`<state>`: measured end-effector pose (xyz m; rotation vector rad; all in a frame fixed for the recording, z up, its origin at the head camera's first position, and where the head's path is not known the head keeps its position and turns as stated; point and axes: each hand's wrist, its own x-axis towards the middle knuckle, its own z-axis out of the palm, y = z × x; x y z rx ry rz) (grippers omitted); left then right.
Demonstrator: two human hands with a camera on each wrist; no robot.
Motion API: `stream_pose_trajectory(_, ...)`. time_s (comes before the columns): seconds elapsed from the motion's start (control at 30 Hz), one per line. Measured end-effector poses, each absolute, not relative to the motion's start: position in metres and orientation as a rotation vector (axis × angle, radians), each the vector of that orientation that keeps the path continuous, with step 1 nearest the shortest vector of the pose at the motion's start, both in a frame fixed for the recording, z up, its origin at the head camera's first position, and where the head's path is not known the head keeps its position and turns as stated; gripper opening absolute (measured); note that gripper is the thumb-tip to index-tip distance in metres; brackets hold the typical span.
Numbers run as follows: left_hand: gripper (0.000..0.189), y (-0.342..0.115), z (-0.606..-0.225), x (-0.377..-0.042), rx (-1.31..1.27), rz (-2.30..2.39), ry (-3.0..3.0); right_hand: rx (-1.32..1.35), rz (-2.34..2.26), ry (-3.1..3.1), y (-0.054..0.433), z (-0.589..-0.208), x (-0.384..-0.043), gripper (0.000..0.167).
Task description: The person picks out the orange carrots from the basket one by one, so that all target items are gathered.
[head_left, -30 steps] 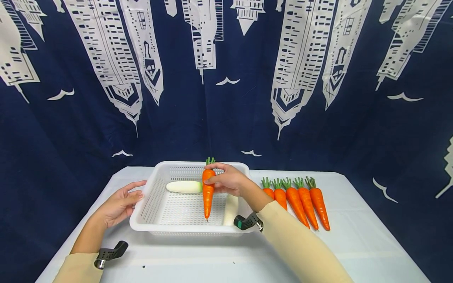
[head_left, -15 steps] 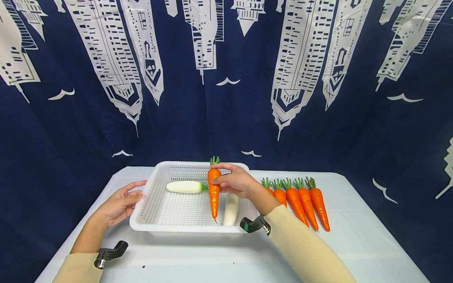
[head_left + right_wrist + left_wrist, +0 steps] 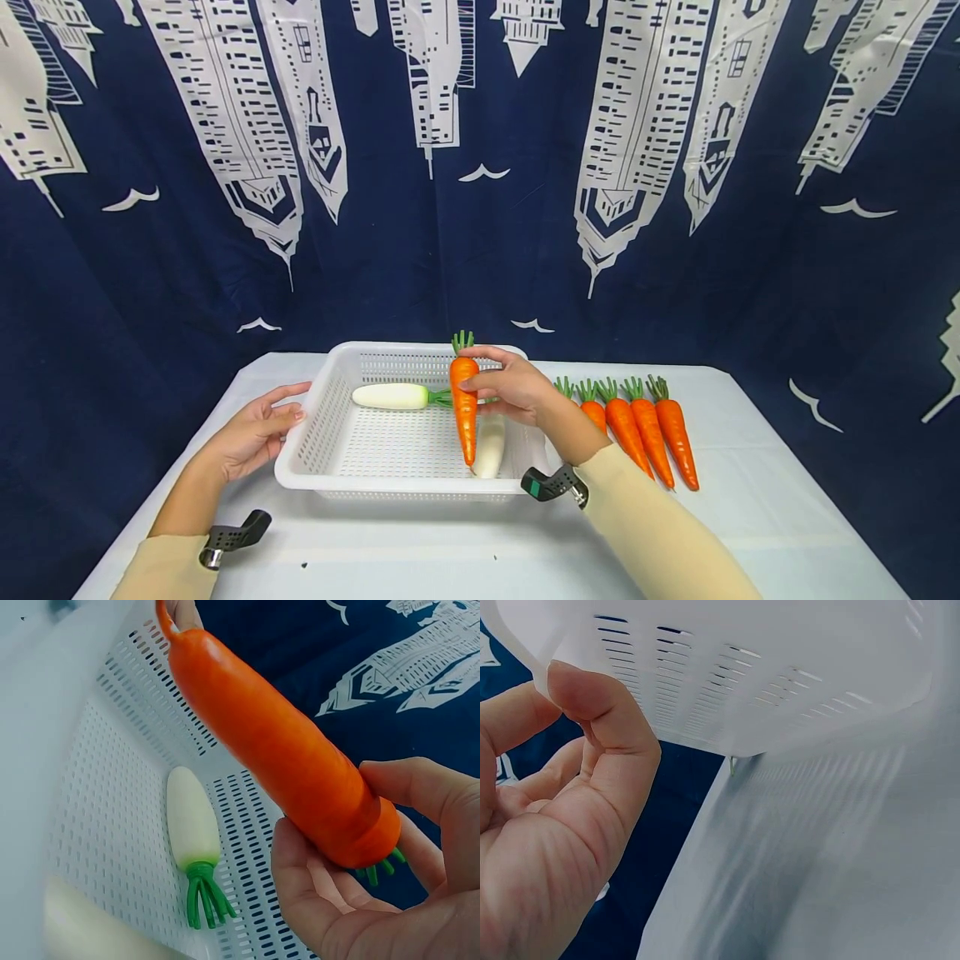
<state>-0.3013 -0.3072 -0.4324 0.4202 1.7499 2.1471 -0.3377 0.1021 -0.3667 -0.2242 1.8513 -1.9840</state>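
Note:
My right hand [image 3: 517, 385] grips an orange carrot [image 3: 465, 408] near its leafy top, fingers and thumb around the thick end. The carrot hangs tip-down over the right part of a white perforated basket [image 3: 397, 485]. At the basket's left rim, my left hand [image 3: 258, 429] pinches the edge between thumb and fingers, as the left wrist view shows. Inside the basket a white radish [image 3: 193, 817] with green stems lies along the back wall. A second white radish [image 3: 490, 447] lies along the right side, its top hidden behind the right hand.
Several more carrots [image 3: 678, 442] lie side by side on the white table [image 3: 780, 517], right of the basket; the right forearm partly covers the nearest ones. A dark blue curtain [image 3: 450, 258] with white building prints hangs behind the table.
My right hand has carried the carrot a little to the right, from the basket's middle toward the right-hand radish. More of the back radish's green stems shows. The left hand stays at the rim.

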Motion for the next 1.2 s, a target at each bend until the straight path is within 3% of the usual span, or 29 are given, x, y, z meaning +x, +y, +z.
stream_pose_trajectory(0.87, 0.047, -0.307, -0.433, -0.302, 0.403, 2.141, 1.797, -0.175, -2.054, 1.885, 0.137, -0.364, -0.313, 0.057)
stream_pose_trajectory(1.2, 0.051, -0.307, -0.432, -0.3, 0.38, 2.142, 1.838, -0.203, -2.071, 1.922, 0.158, -0.366, -0.308, 0.063)
